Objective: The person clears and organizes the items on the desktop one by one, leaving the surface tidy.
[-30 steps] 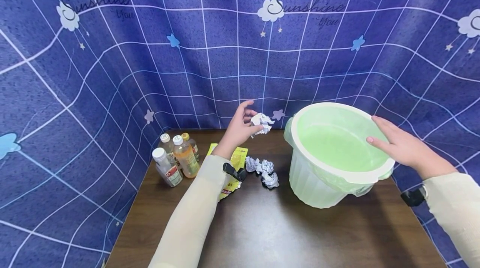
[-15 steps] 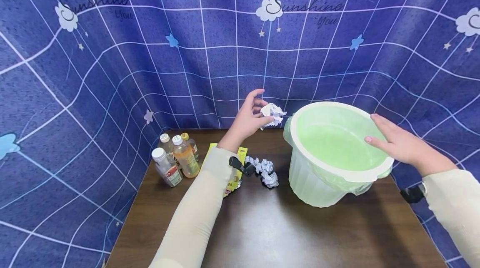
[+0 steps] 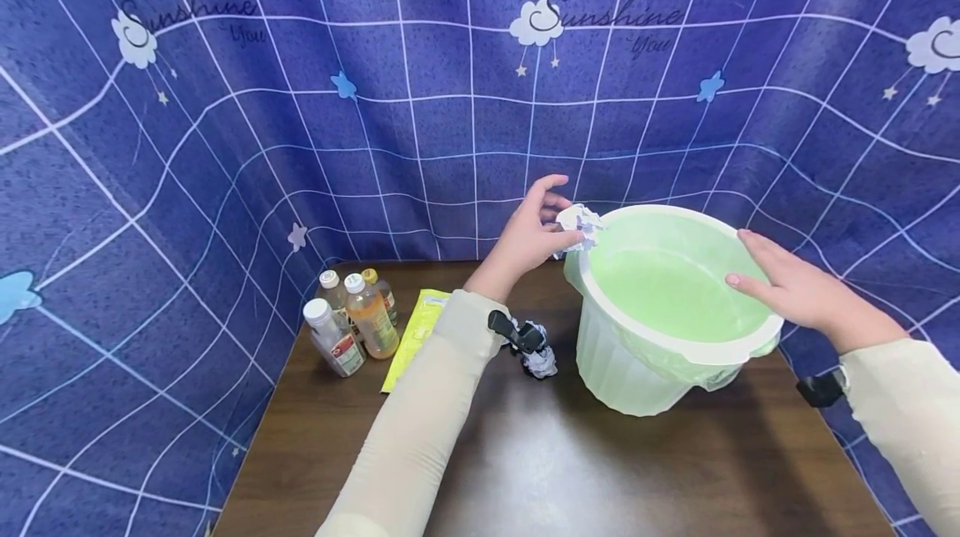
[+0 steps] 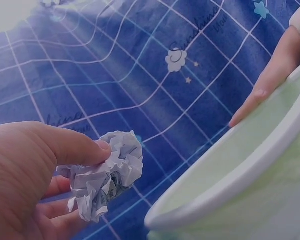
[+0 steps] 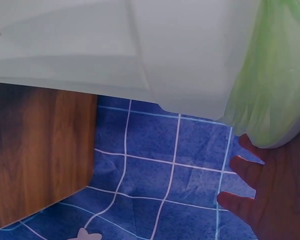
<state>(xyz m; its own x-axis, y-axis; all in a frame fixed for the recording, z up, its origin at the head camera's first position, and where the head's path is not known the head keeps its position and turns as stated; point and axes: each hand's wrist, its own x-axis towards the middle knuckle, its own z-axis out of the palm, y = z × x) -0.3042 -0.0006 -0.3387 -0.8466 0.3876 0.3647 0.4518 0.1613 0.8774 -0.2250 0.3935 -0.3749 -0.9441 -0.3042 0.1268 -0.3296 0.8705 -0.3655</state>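
Head view, from where I stand, is mostly the deep-blue fabric curtain with its pale grid, clouds and stars, hanging behind a dark brown wood-grain table. Biggest thing on that table is a ribbed, whitish-green bin with a white rim, lined with a thin, translucent green plastic bag. Over its far right edge lies the right hand, fingers straight and relaxed, thumb reaching above the opening; that hand looks unchanged. What has changed is the left hand: it has swung right, from above the table to the bin's left edge, pinching a crumpled ball of white paper between thumb and fingers. By my judgement that means the carry is almost across, though the paper is not yet over the opening; the left wrist view shows it just beside the rim, the two apart. With that swing, the cream sleeve now crosses part of a flat, bright yellow packet. Left of it stand four capped bottles, one of them amber. Smallest, more crumpled grey-white paper balls sit on the wood between packet and bin, partly hidden behind the black wrist mount, so I cannot count them surely.
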